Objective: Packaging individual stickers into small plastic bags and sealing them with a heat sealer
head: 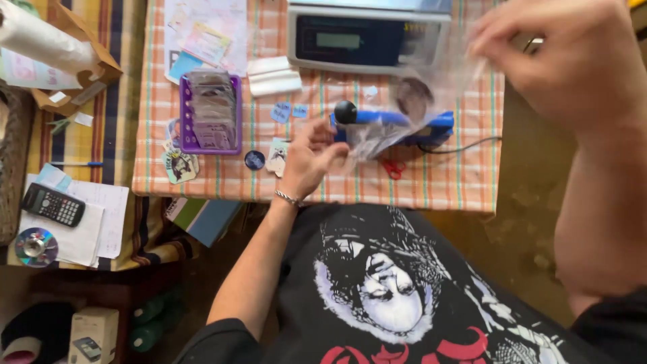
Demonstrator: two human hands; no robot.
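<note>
Over checked cloth (222,176), both hands' fingers (333,152) pinch plastic bag (411,108).

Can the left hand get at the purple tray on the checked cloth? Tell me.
Probably yes: the left hand pinches the clear plastic bag, but only small stickers lie between it and the purple tray.

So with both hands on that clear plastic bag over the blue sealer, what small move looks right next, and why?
Probably lowering the clear plastic bag so its open edge lies across the blue heat sealer. The left hand pinches its lower corner right beside the sealer's black knob, the right hand holds the far end up, and a dark round item already sits inside.
</note>
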